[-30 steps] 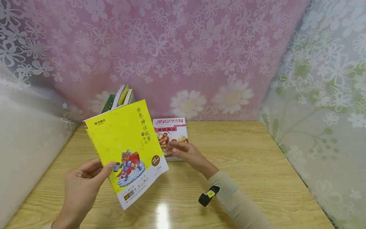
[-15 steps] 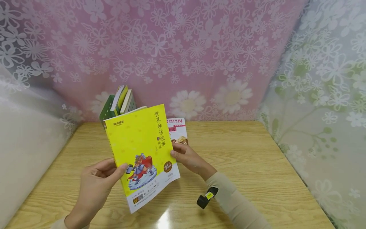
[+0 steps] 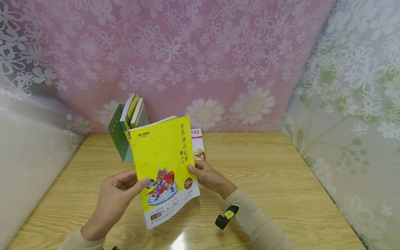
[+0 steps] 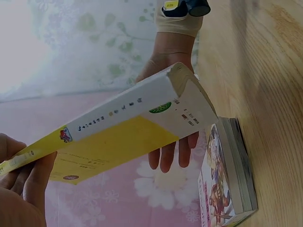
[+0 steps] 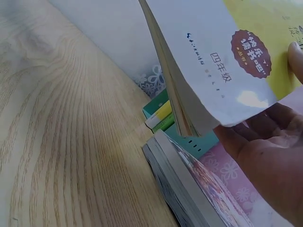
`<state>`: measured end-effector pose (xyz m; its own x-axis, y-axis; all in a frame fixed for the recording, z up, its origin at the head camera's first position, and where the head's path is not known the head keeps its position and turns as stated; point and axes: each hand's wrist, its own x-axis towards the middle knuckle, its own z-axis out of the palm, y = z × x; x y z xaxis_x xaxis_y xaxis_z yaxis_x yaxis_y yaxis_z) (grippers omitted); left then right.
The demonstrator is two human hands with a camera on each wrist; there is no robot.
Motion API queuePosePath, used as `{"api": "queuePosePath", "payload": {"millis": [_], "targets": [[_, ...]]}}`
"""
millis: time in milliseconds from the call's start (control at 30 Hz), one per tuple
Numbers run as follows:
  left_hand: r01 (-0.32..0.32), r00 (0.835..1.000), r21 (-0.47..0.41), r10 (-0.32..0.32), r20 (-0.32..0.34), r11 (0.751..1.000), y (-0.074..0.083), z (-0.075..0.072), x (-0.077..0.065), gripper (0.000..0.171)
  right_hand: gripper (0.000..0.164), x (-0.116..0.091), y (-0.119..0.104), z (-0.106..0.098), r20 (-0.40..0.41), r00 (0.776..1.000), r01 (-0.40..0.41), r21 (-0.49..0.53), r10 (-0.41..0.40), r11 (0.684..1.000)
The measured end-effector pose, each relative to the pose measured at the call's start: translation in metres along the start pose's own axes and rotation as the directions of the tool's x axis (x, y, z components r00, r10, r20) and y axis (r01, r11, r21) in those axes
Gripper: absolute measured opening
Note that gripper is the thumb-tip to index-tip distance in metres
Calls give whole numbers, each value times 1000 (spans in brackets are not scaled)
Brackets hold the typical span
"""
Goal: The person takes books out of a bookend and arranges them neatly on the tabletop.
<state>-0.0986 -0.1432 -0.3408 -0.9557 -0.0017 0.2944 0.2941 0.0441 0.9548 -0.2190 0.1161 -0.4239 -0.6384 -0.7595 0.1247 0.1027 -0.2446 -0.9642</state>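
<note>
A yellow paperback book point(image 3: 159, 149) is held up over the table, its front cover facing me and its top leaning slightly away. My left hand point(image 3: 114, 198) grips its left side near the spine, thumb on the cover and fingers behind. At the right edge my right hand point(image 3: 212, 177) holds the book, thumb in front; in the left wrist view its fingers stretch out behind the back cover. Beyond the yellow book lies a stack of books point(image 4: 244, 175), mostly hidden in the head view; its top one has a white and pink illustrated cover point(image 3: 197, 144).
At the back left stands a green perforated bookend point(image 3: 117, 135), with several upright books point(image 3: 134, 111) leaning in it. The wooden table point(image 3: 256, 166) meets a pink floral curtain point(image 3: 200, 62) behind and a pale floral one point(image 3: 356, 121) on the right.
The left hand has carried the yellow book rightward, covering more of the stack and revealing the bookend. The right hand, apart from the book at first, has taken hold of its right edge.
</note>
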Motion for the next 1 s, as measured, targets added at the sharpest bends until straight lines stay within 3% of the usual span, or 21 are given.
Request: {"api": "queuePosePath", "payload": {"millis": [167,333,667,833,1000], "targets": [[-4,998,-10,5,64,1000,-4,1,5,31,41,-3,4,-2,25,1000,-17,28,16,999],[2,993,-31,2,115,1000,-11,1,11,34,40,-8,9,-8,2,1000,-24,-17,24,1000],[107,990,34,-110,86,994,-29,-5,27,41,45,-16,11,-14,-107,994,-23,-140,8,990],[140,987,62,-144,71,988,-44,-10,40,44,45,-15,13,-16,-207,978,-57,-227,9,972],[218,974,84,-223,52,972,-58,-13,51,46,45,-15,15,-16,-273,962,-99,-296,15,950]]}}
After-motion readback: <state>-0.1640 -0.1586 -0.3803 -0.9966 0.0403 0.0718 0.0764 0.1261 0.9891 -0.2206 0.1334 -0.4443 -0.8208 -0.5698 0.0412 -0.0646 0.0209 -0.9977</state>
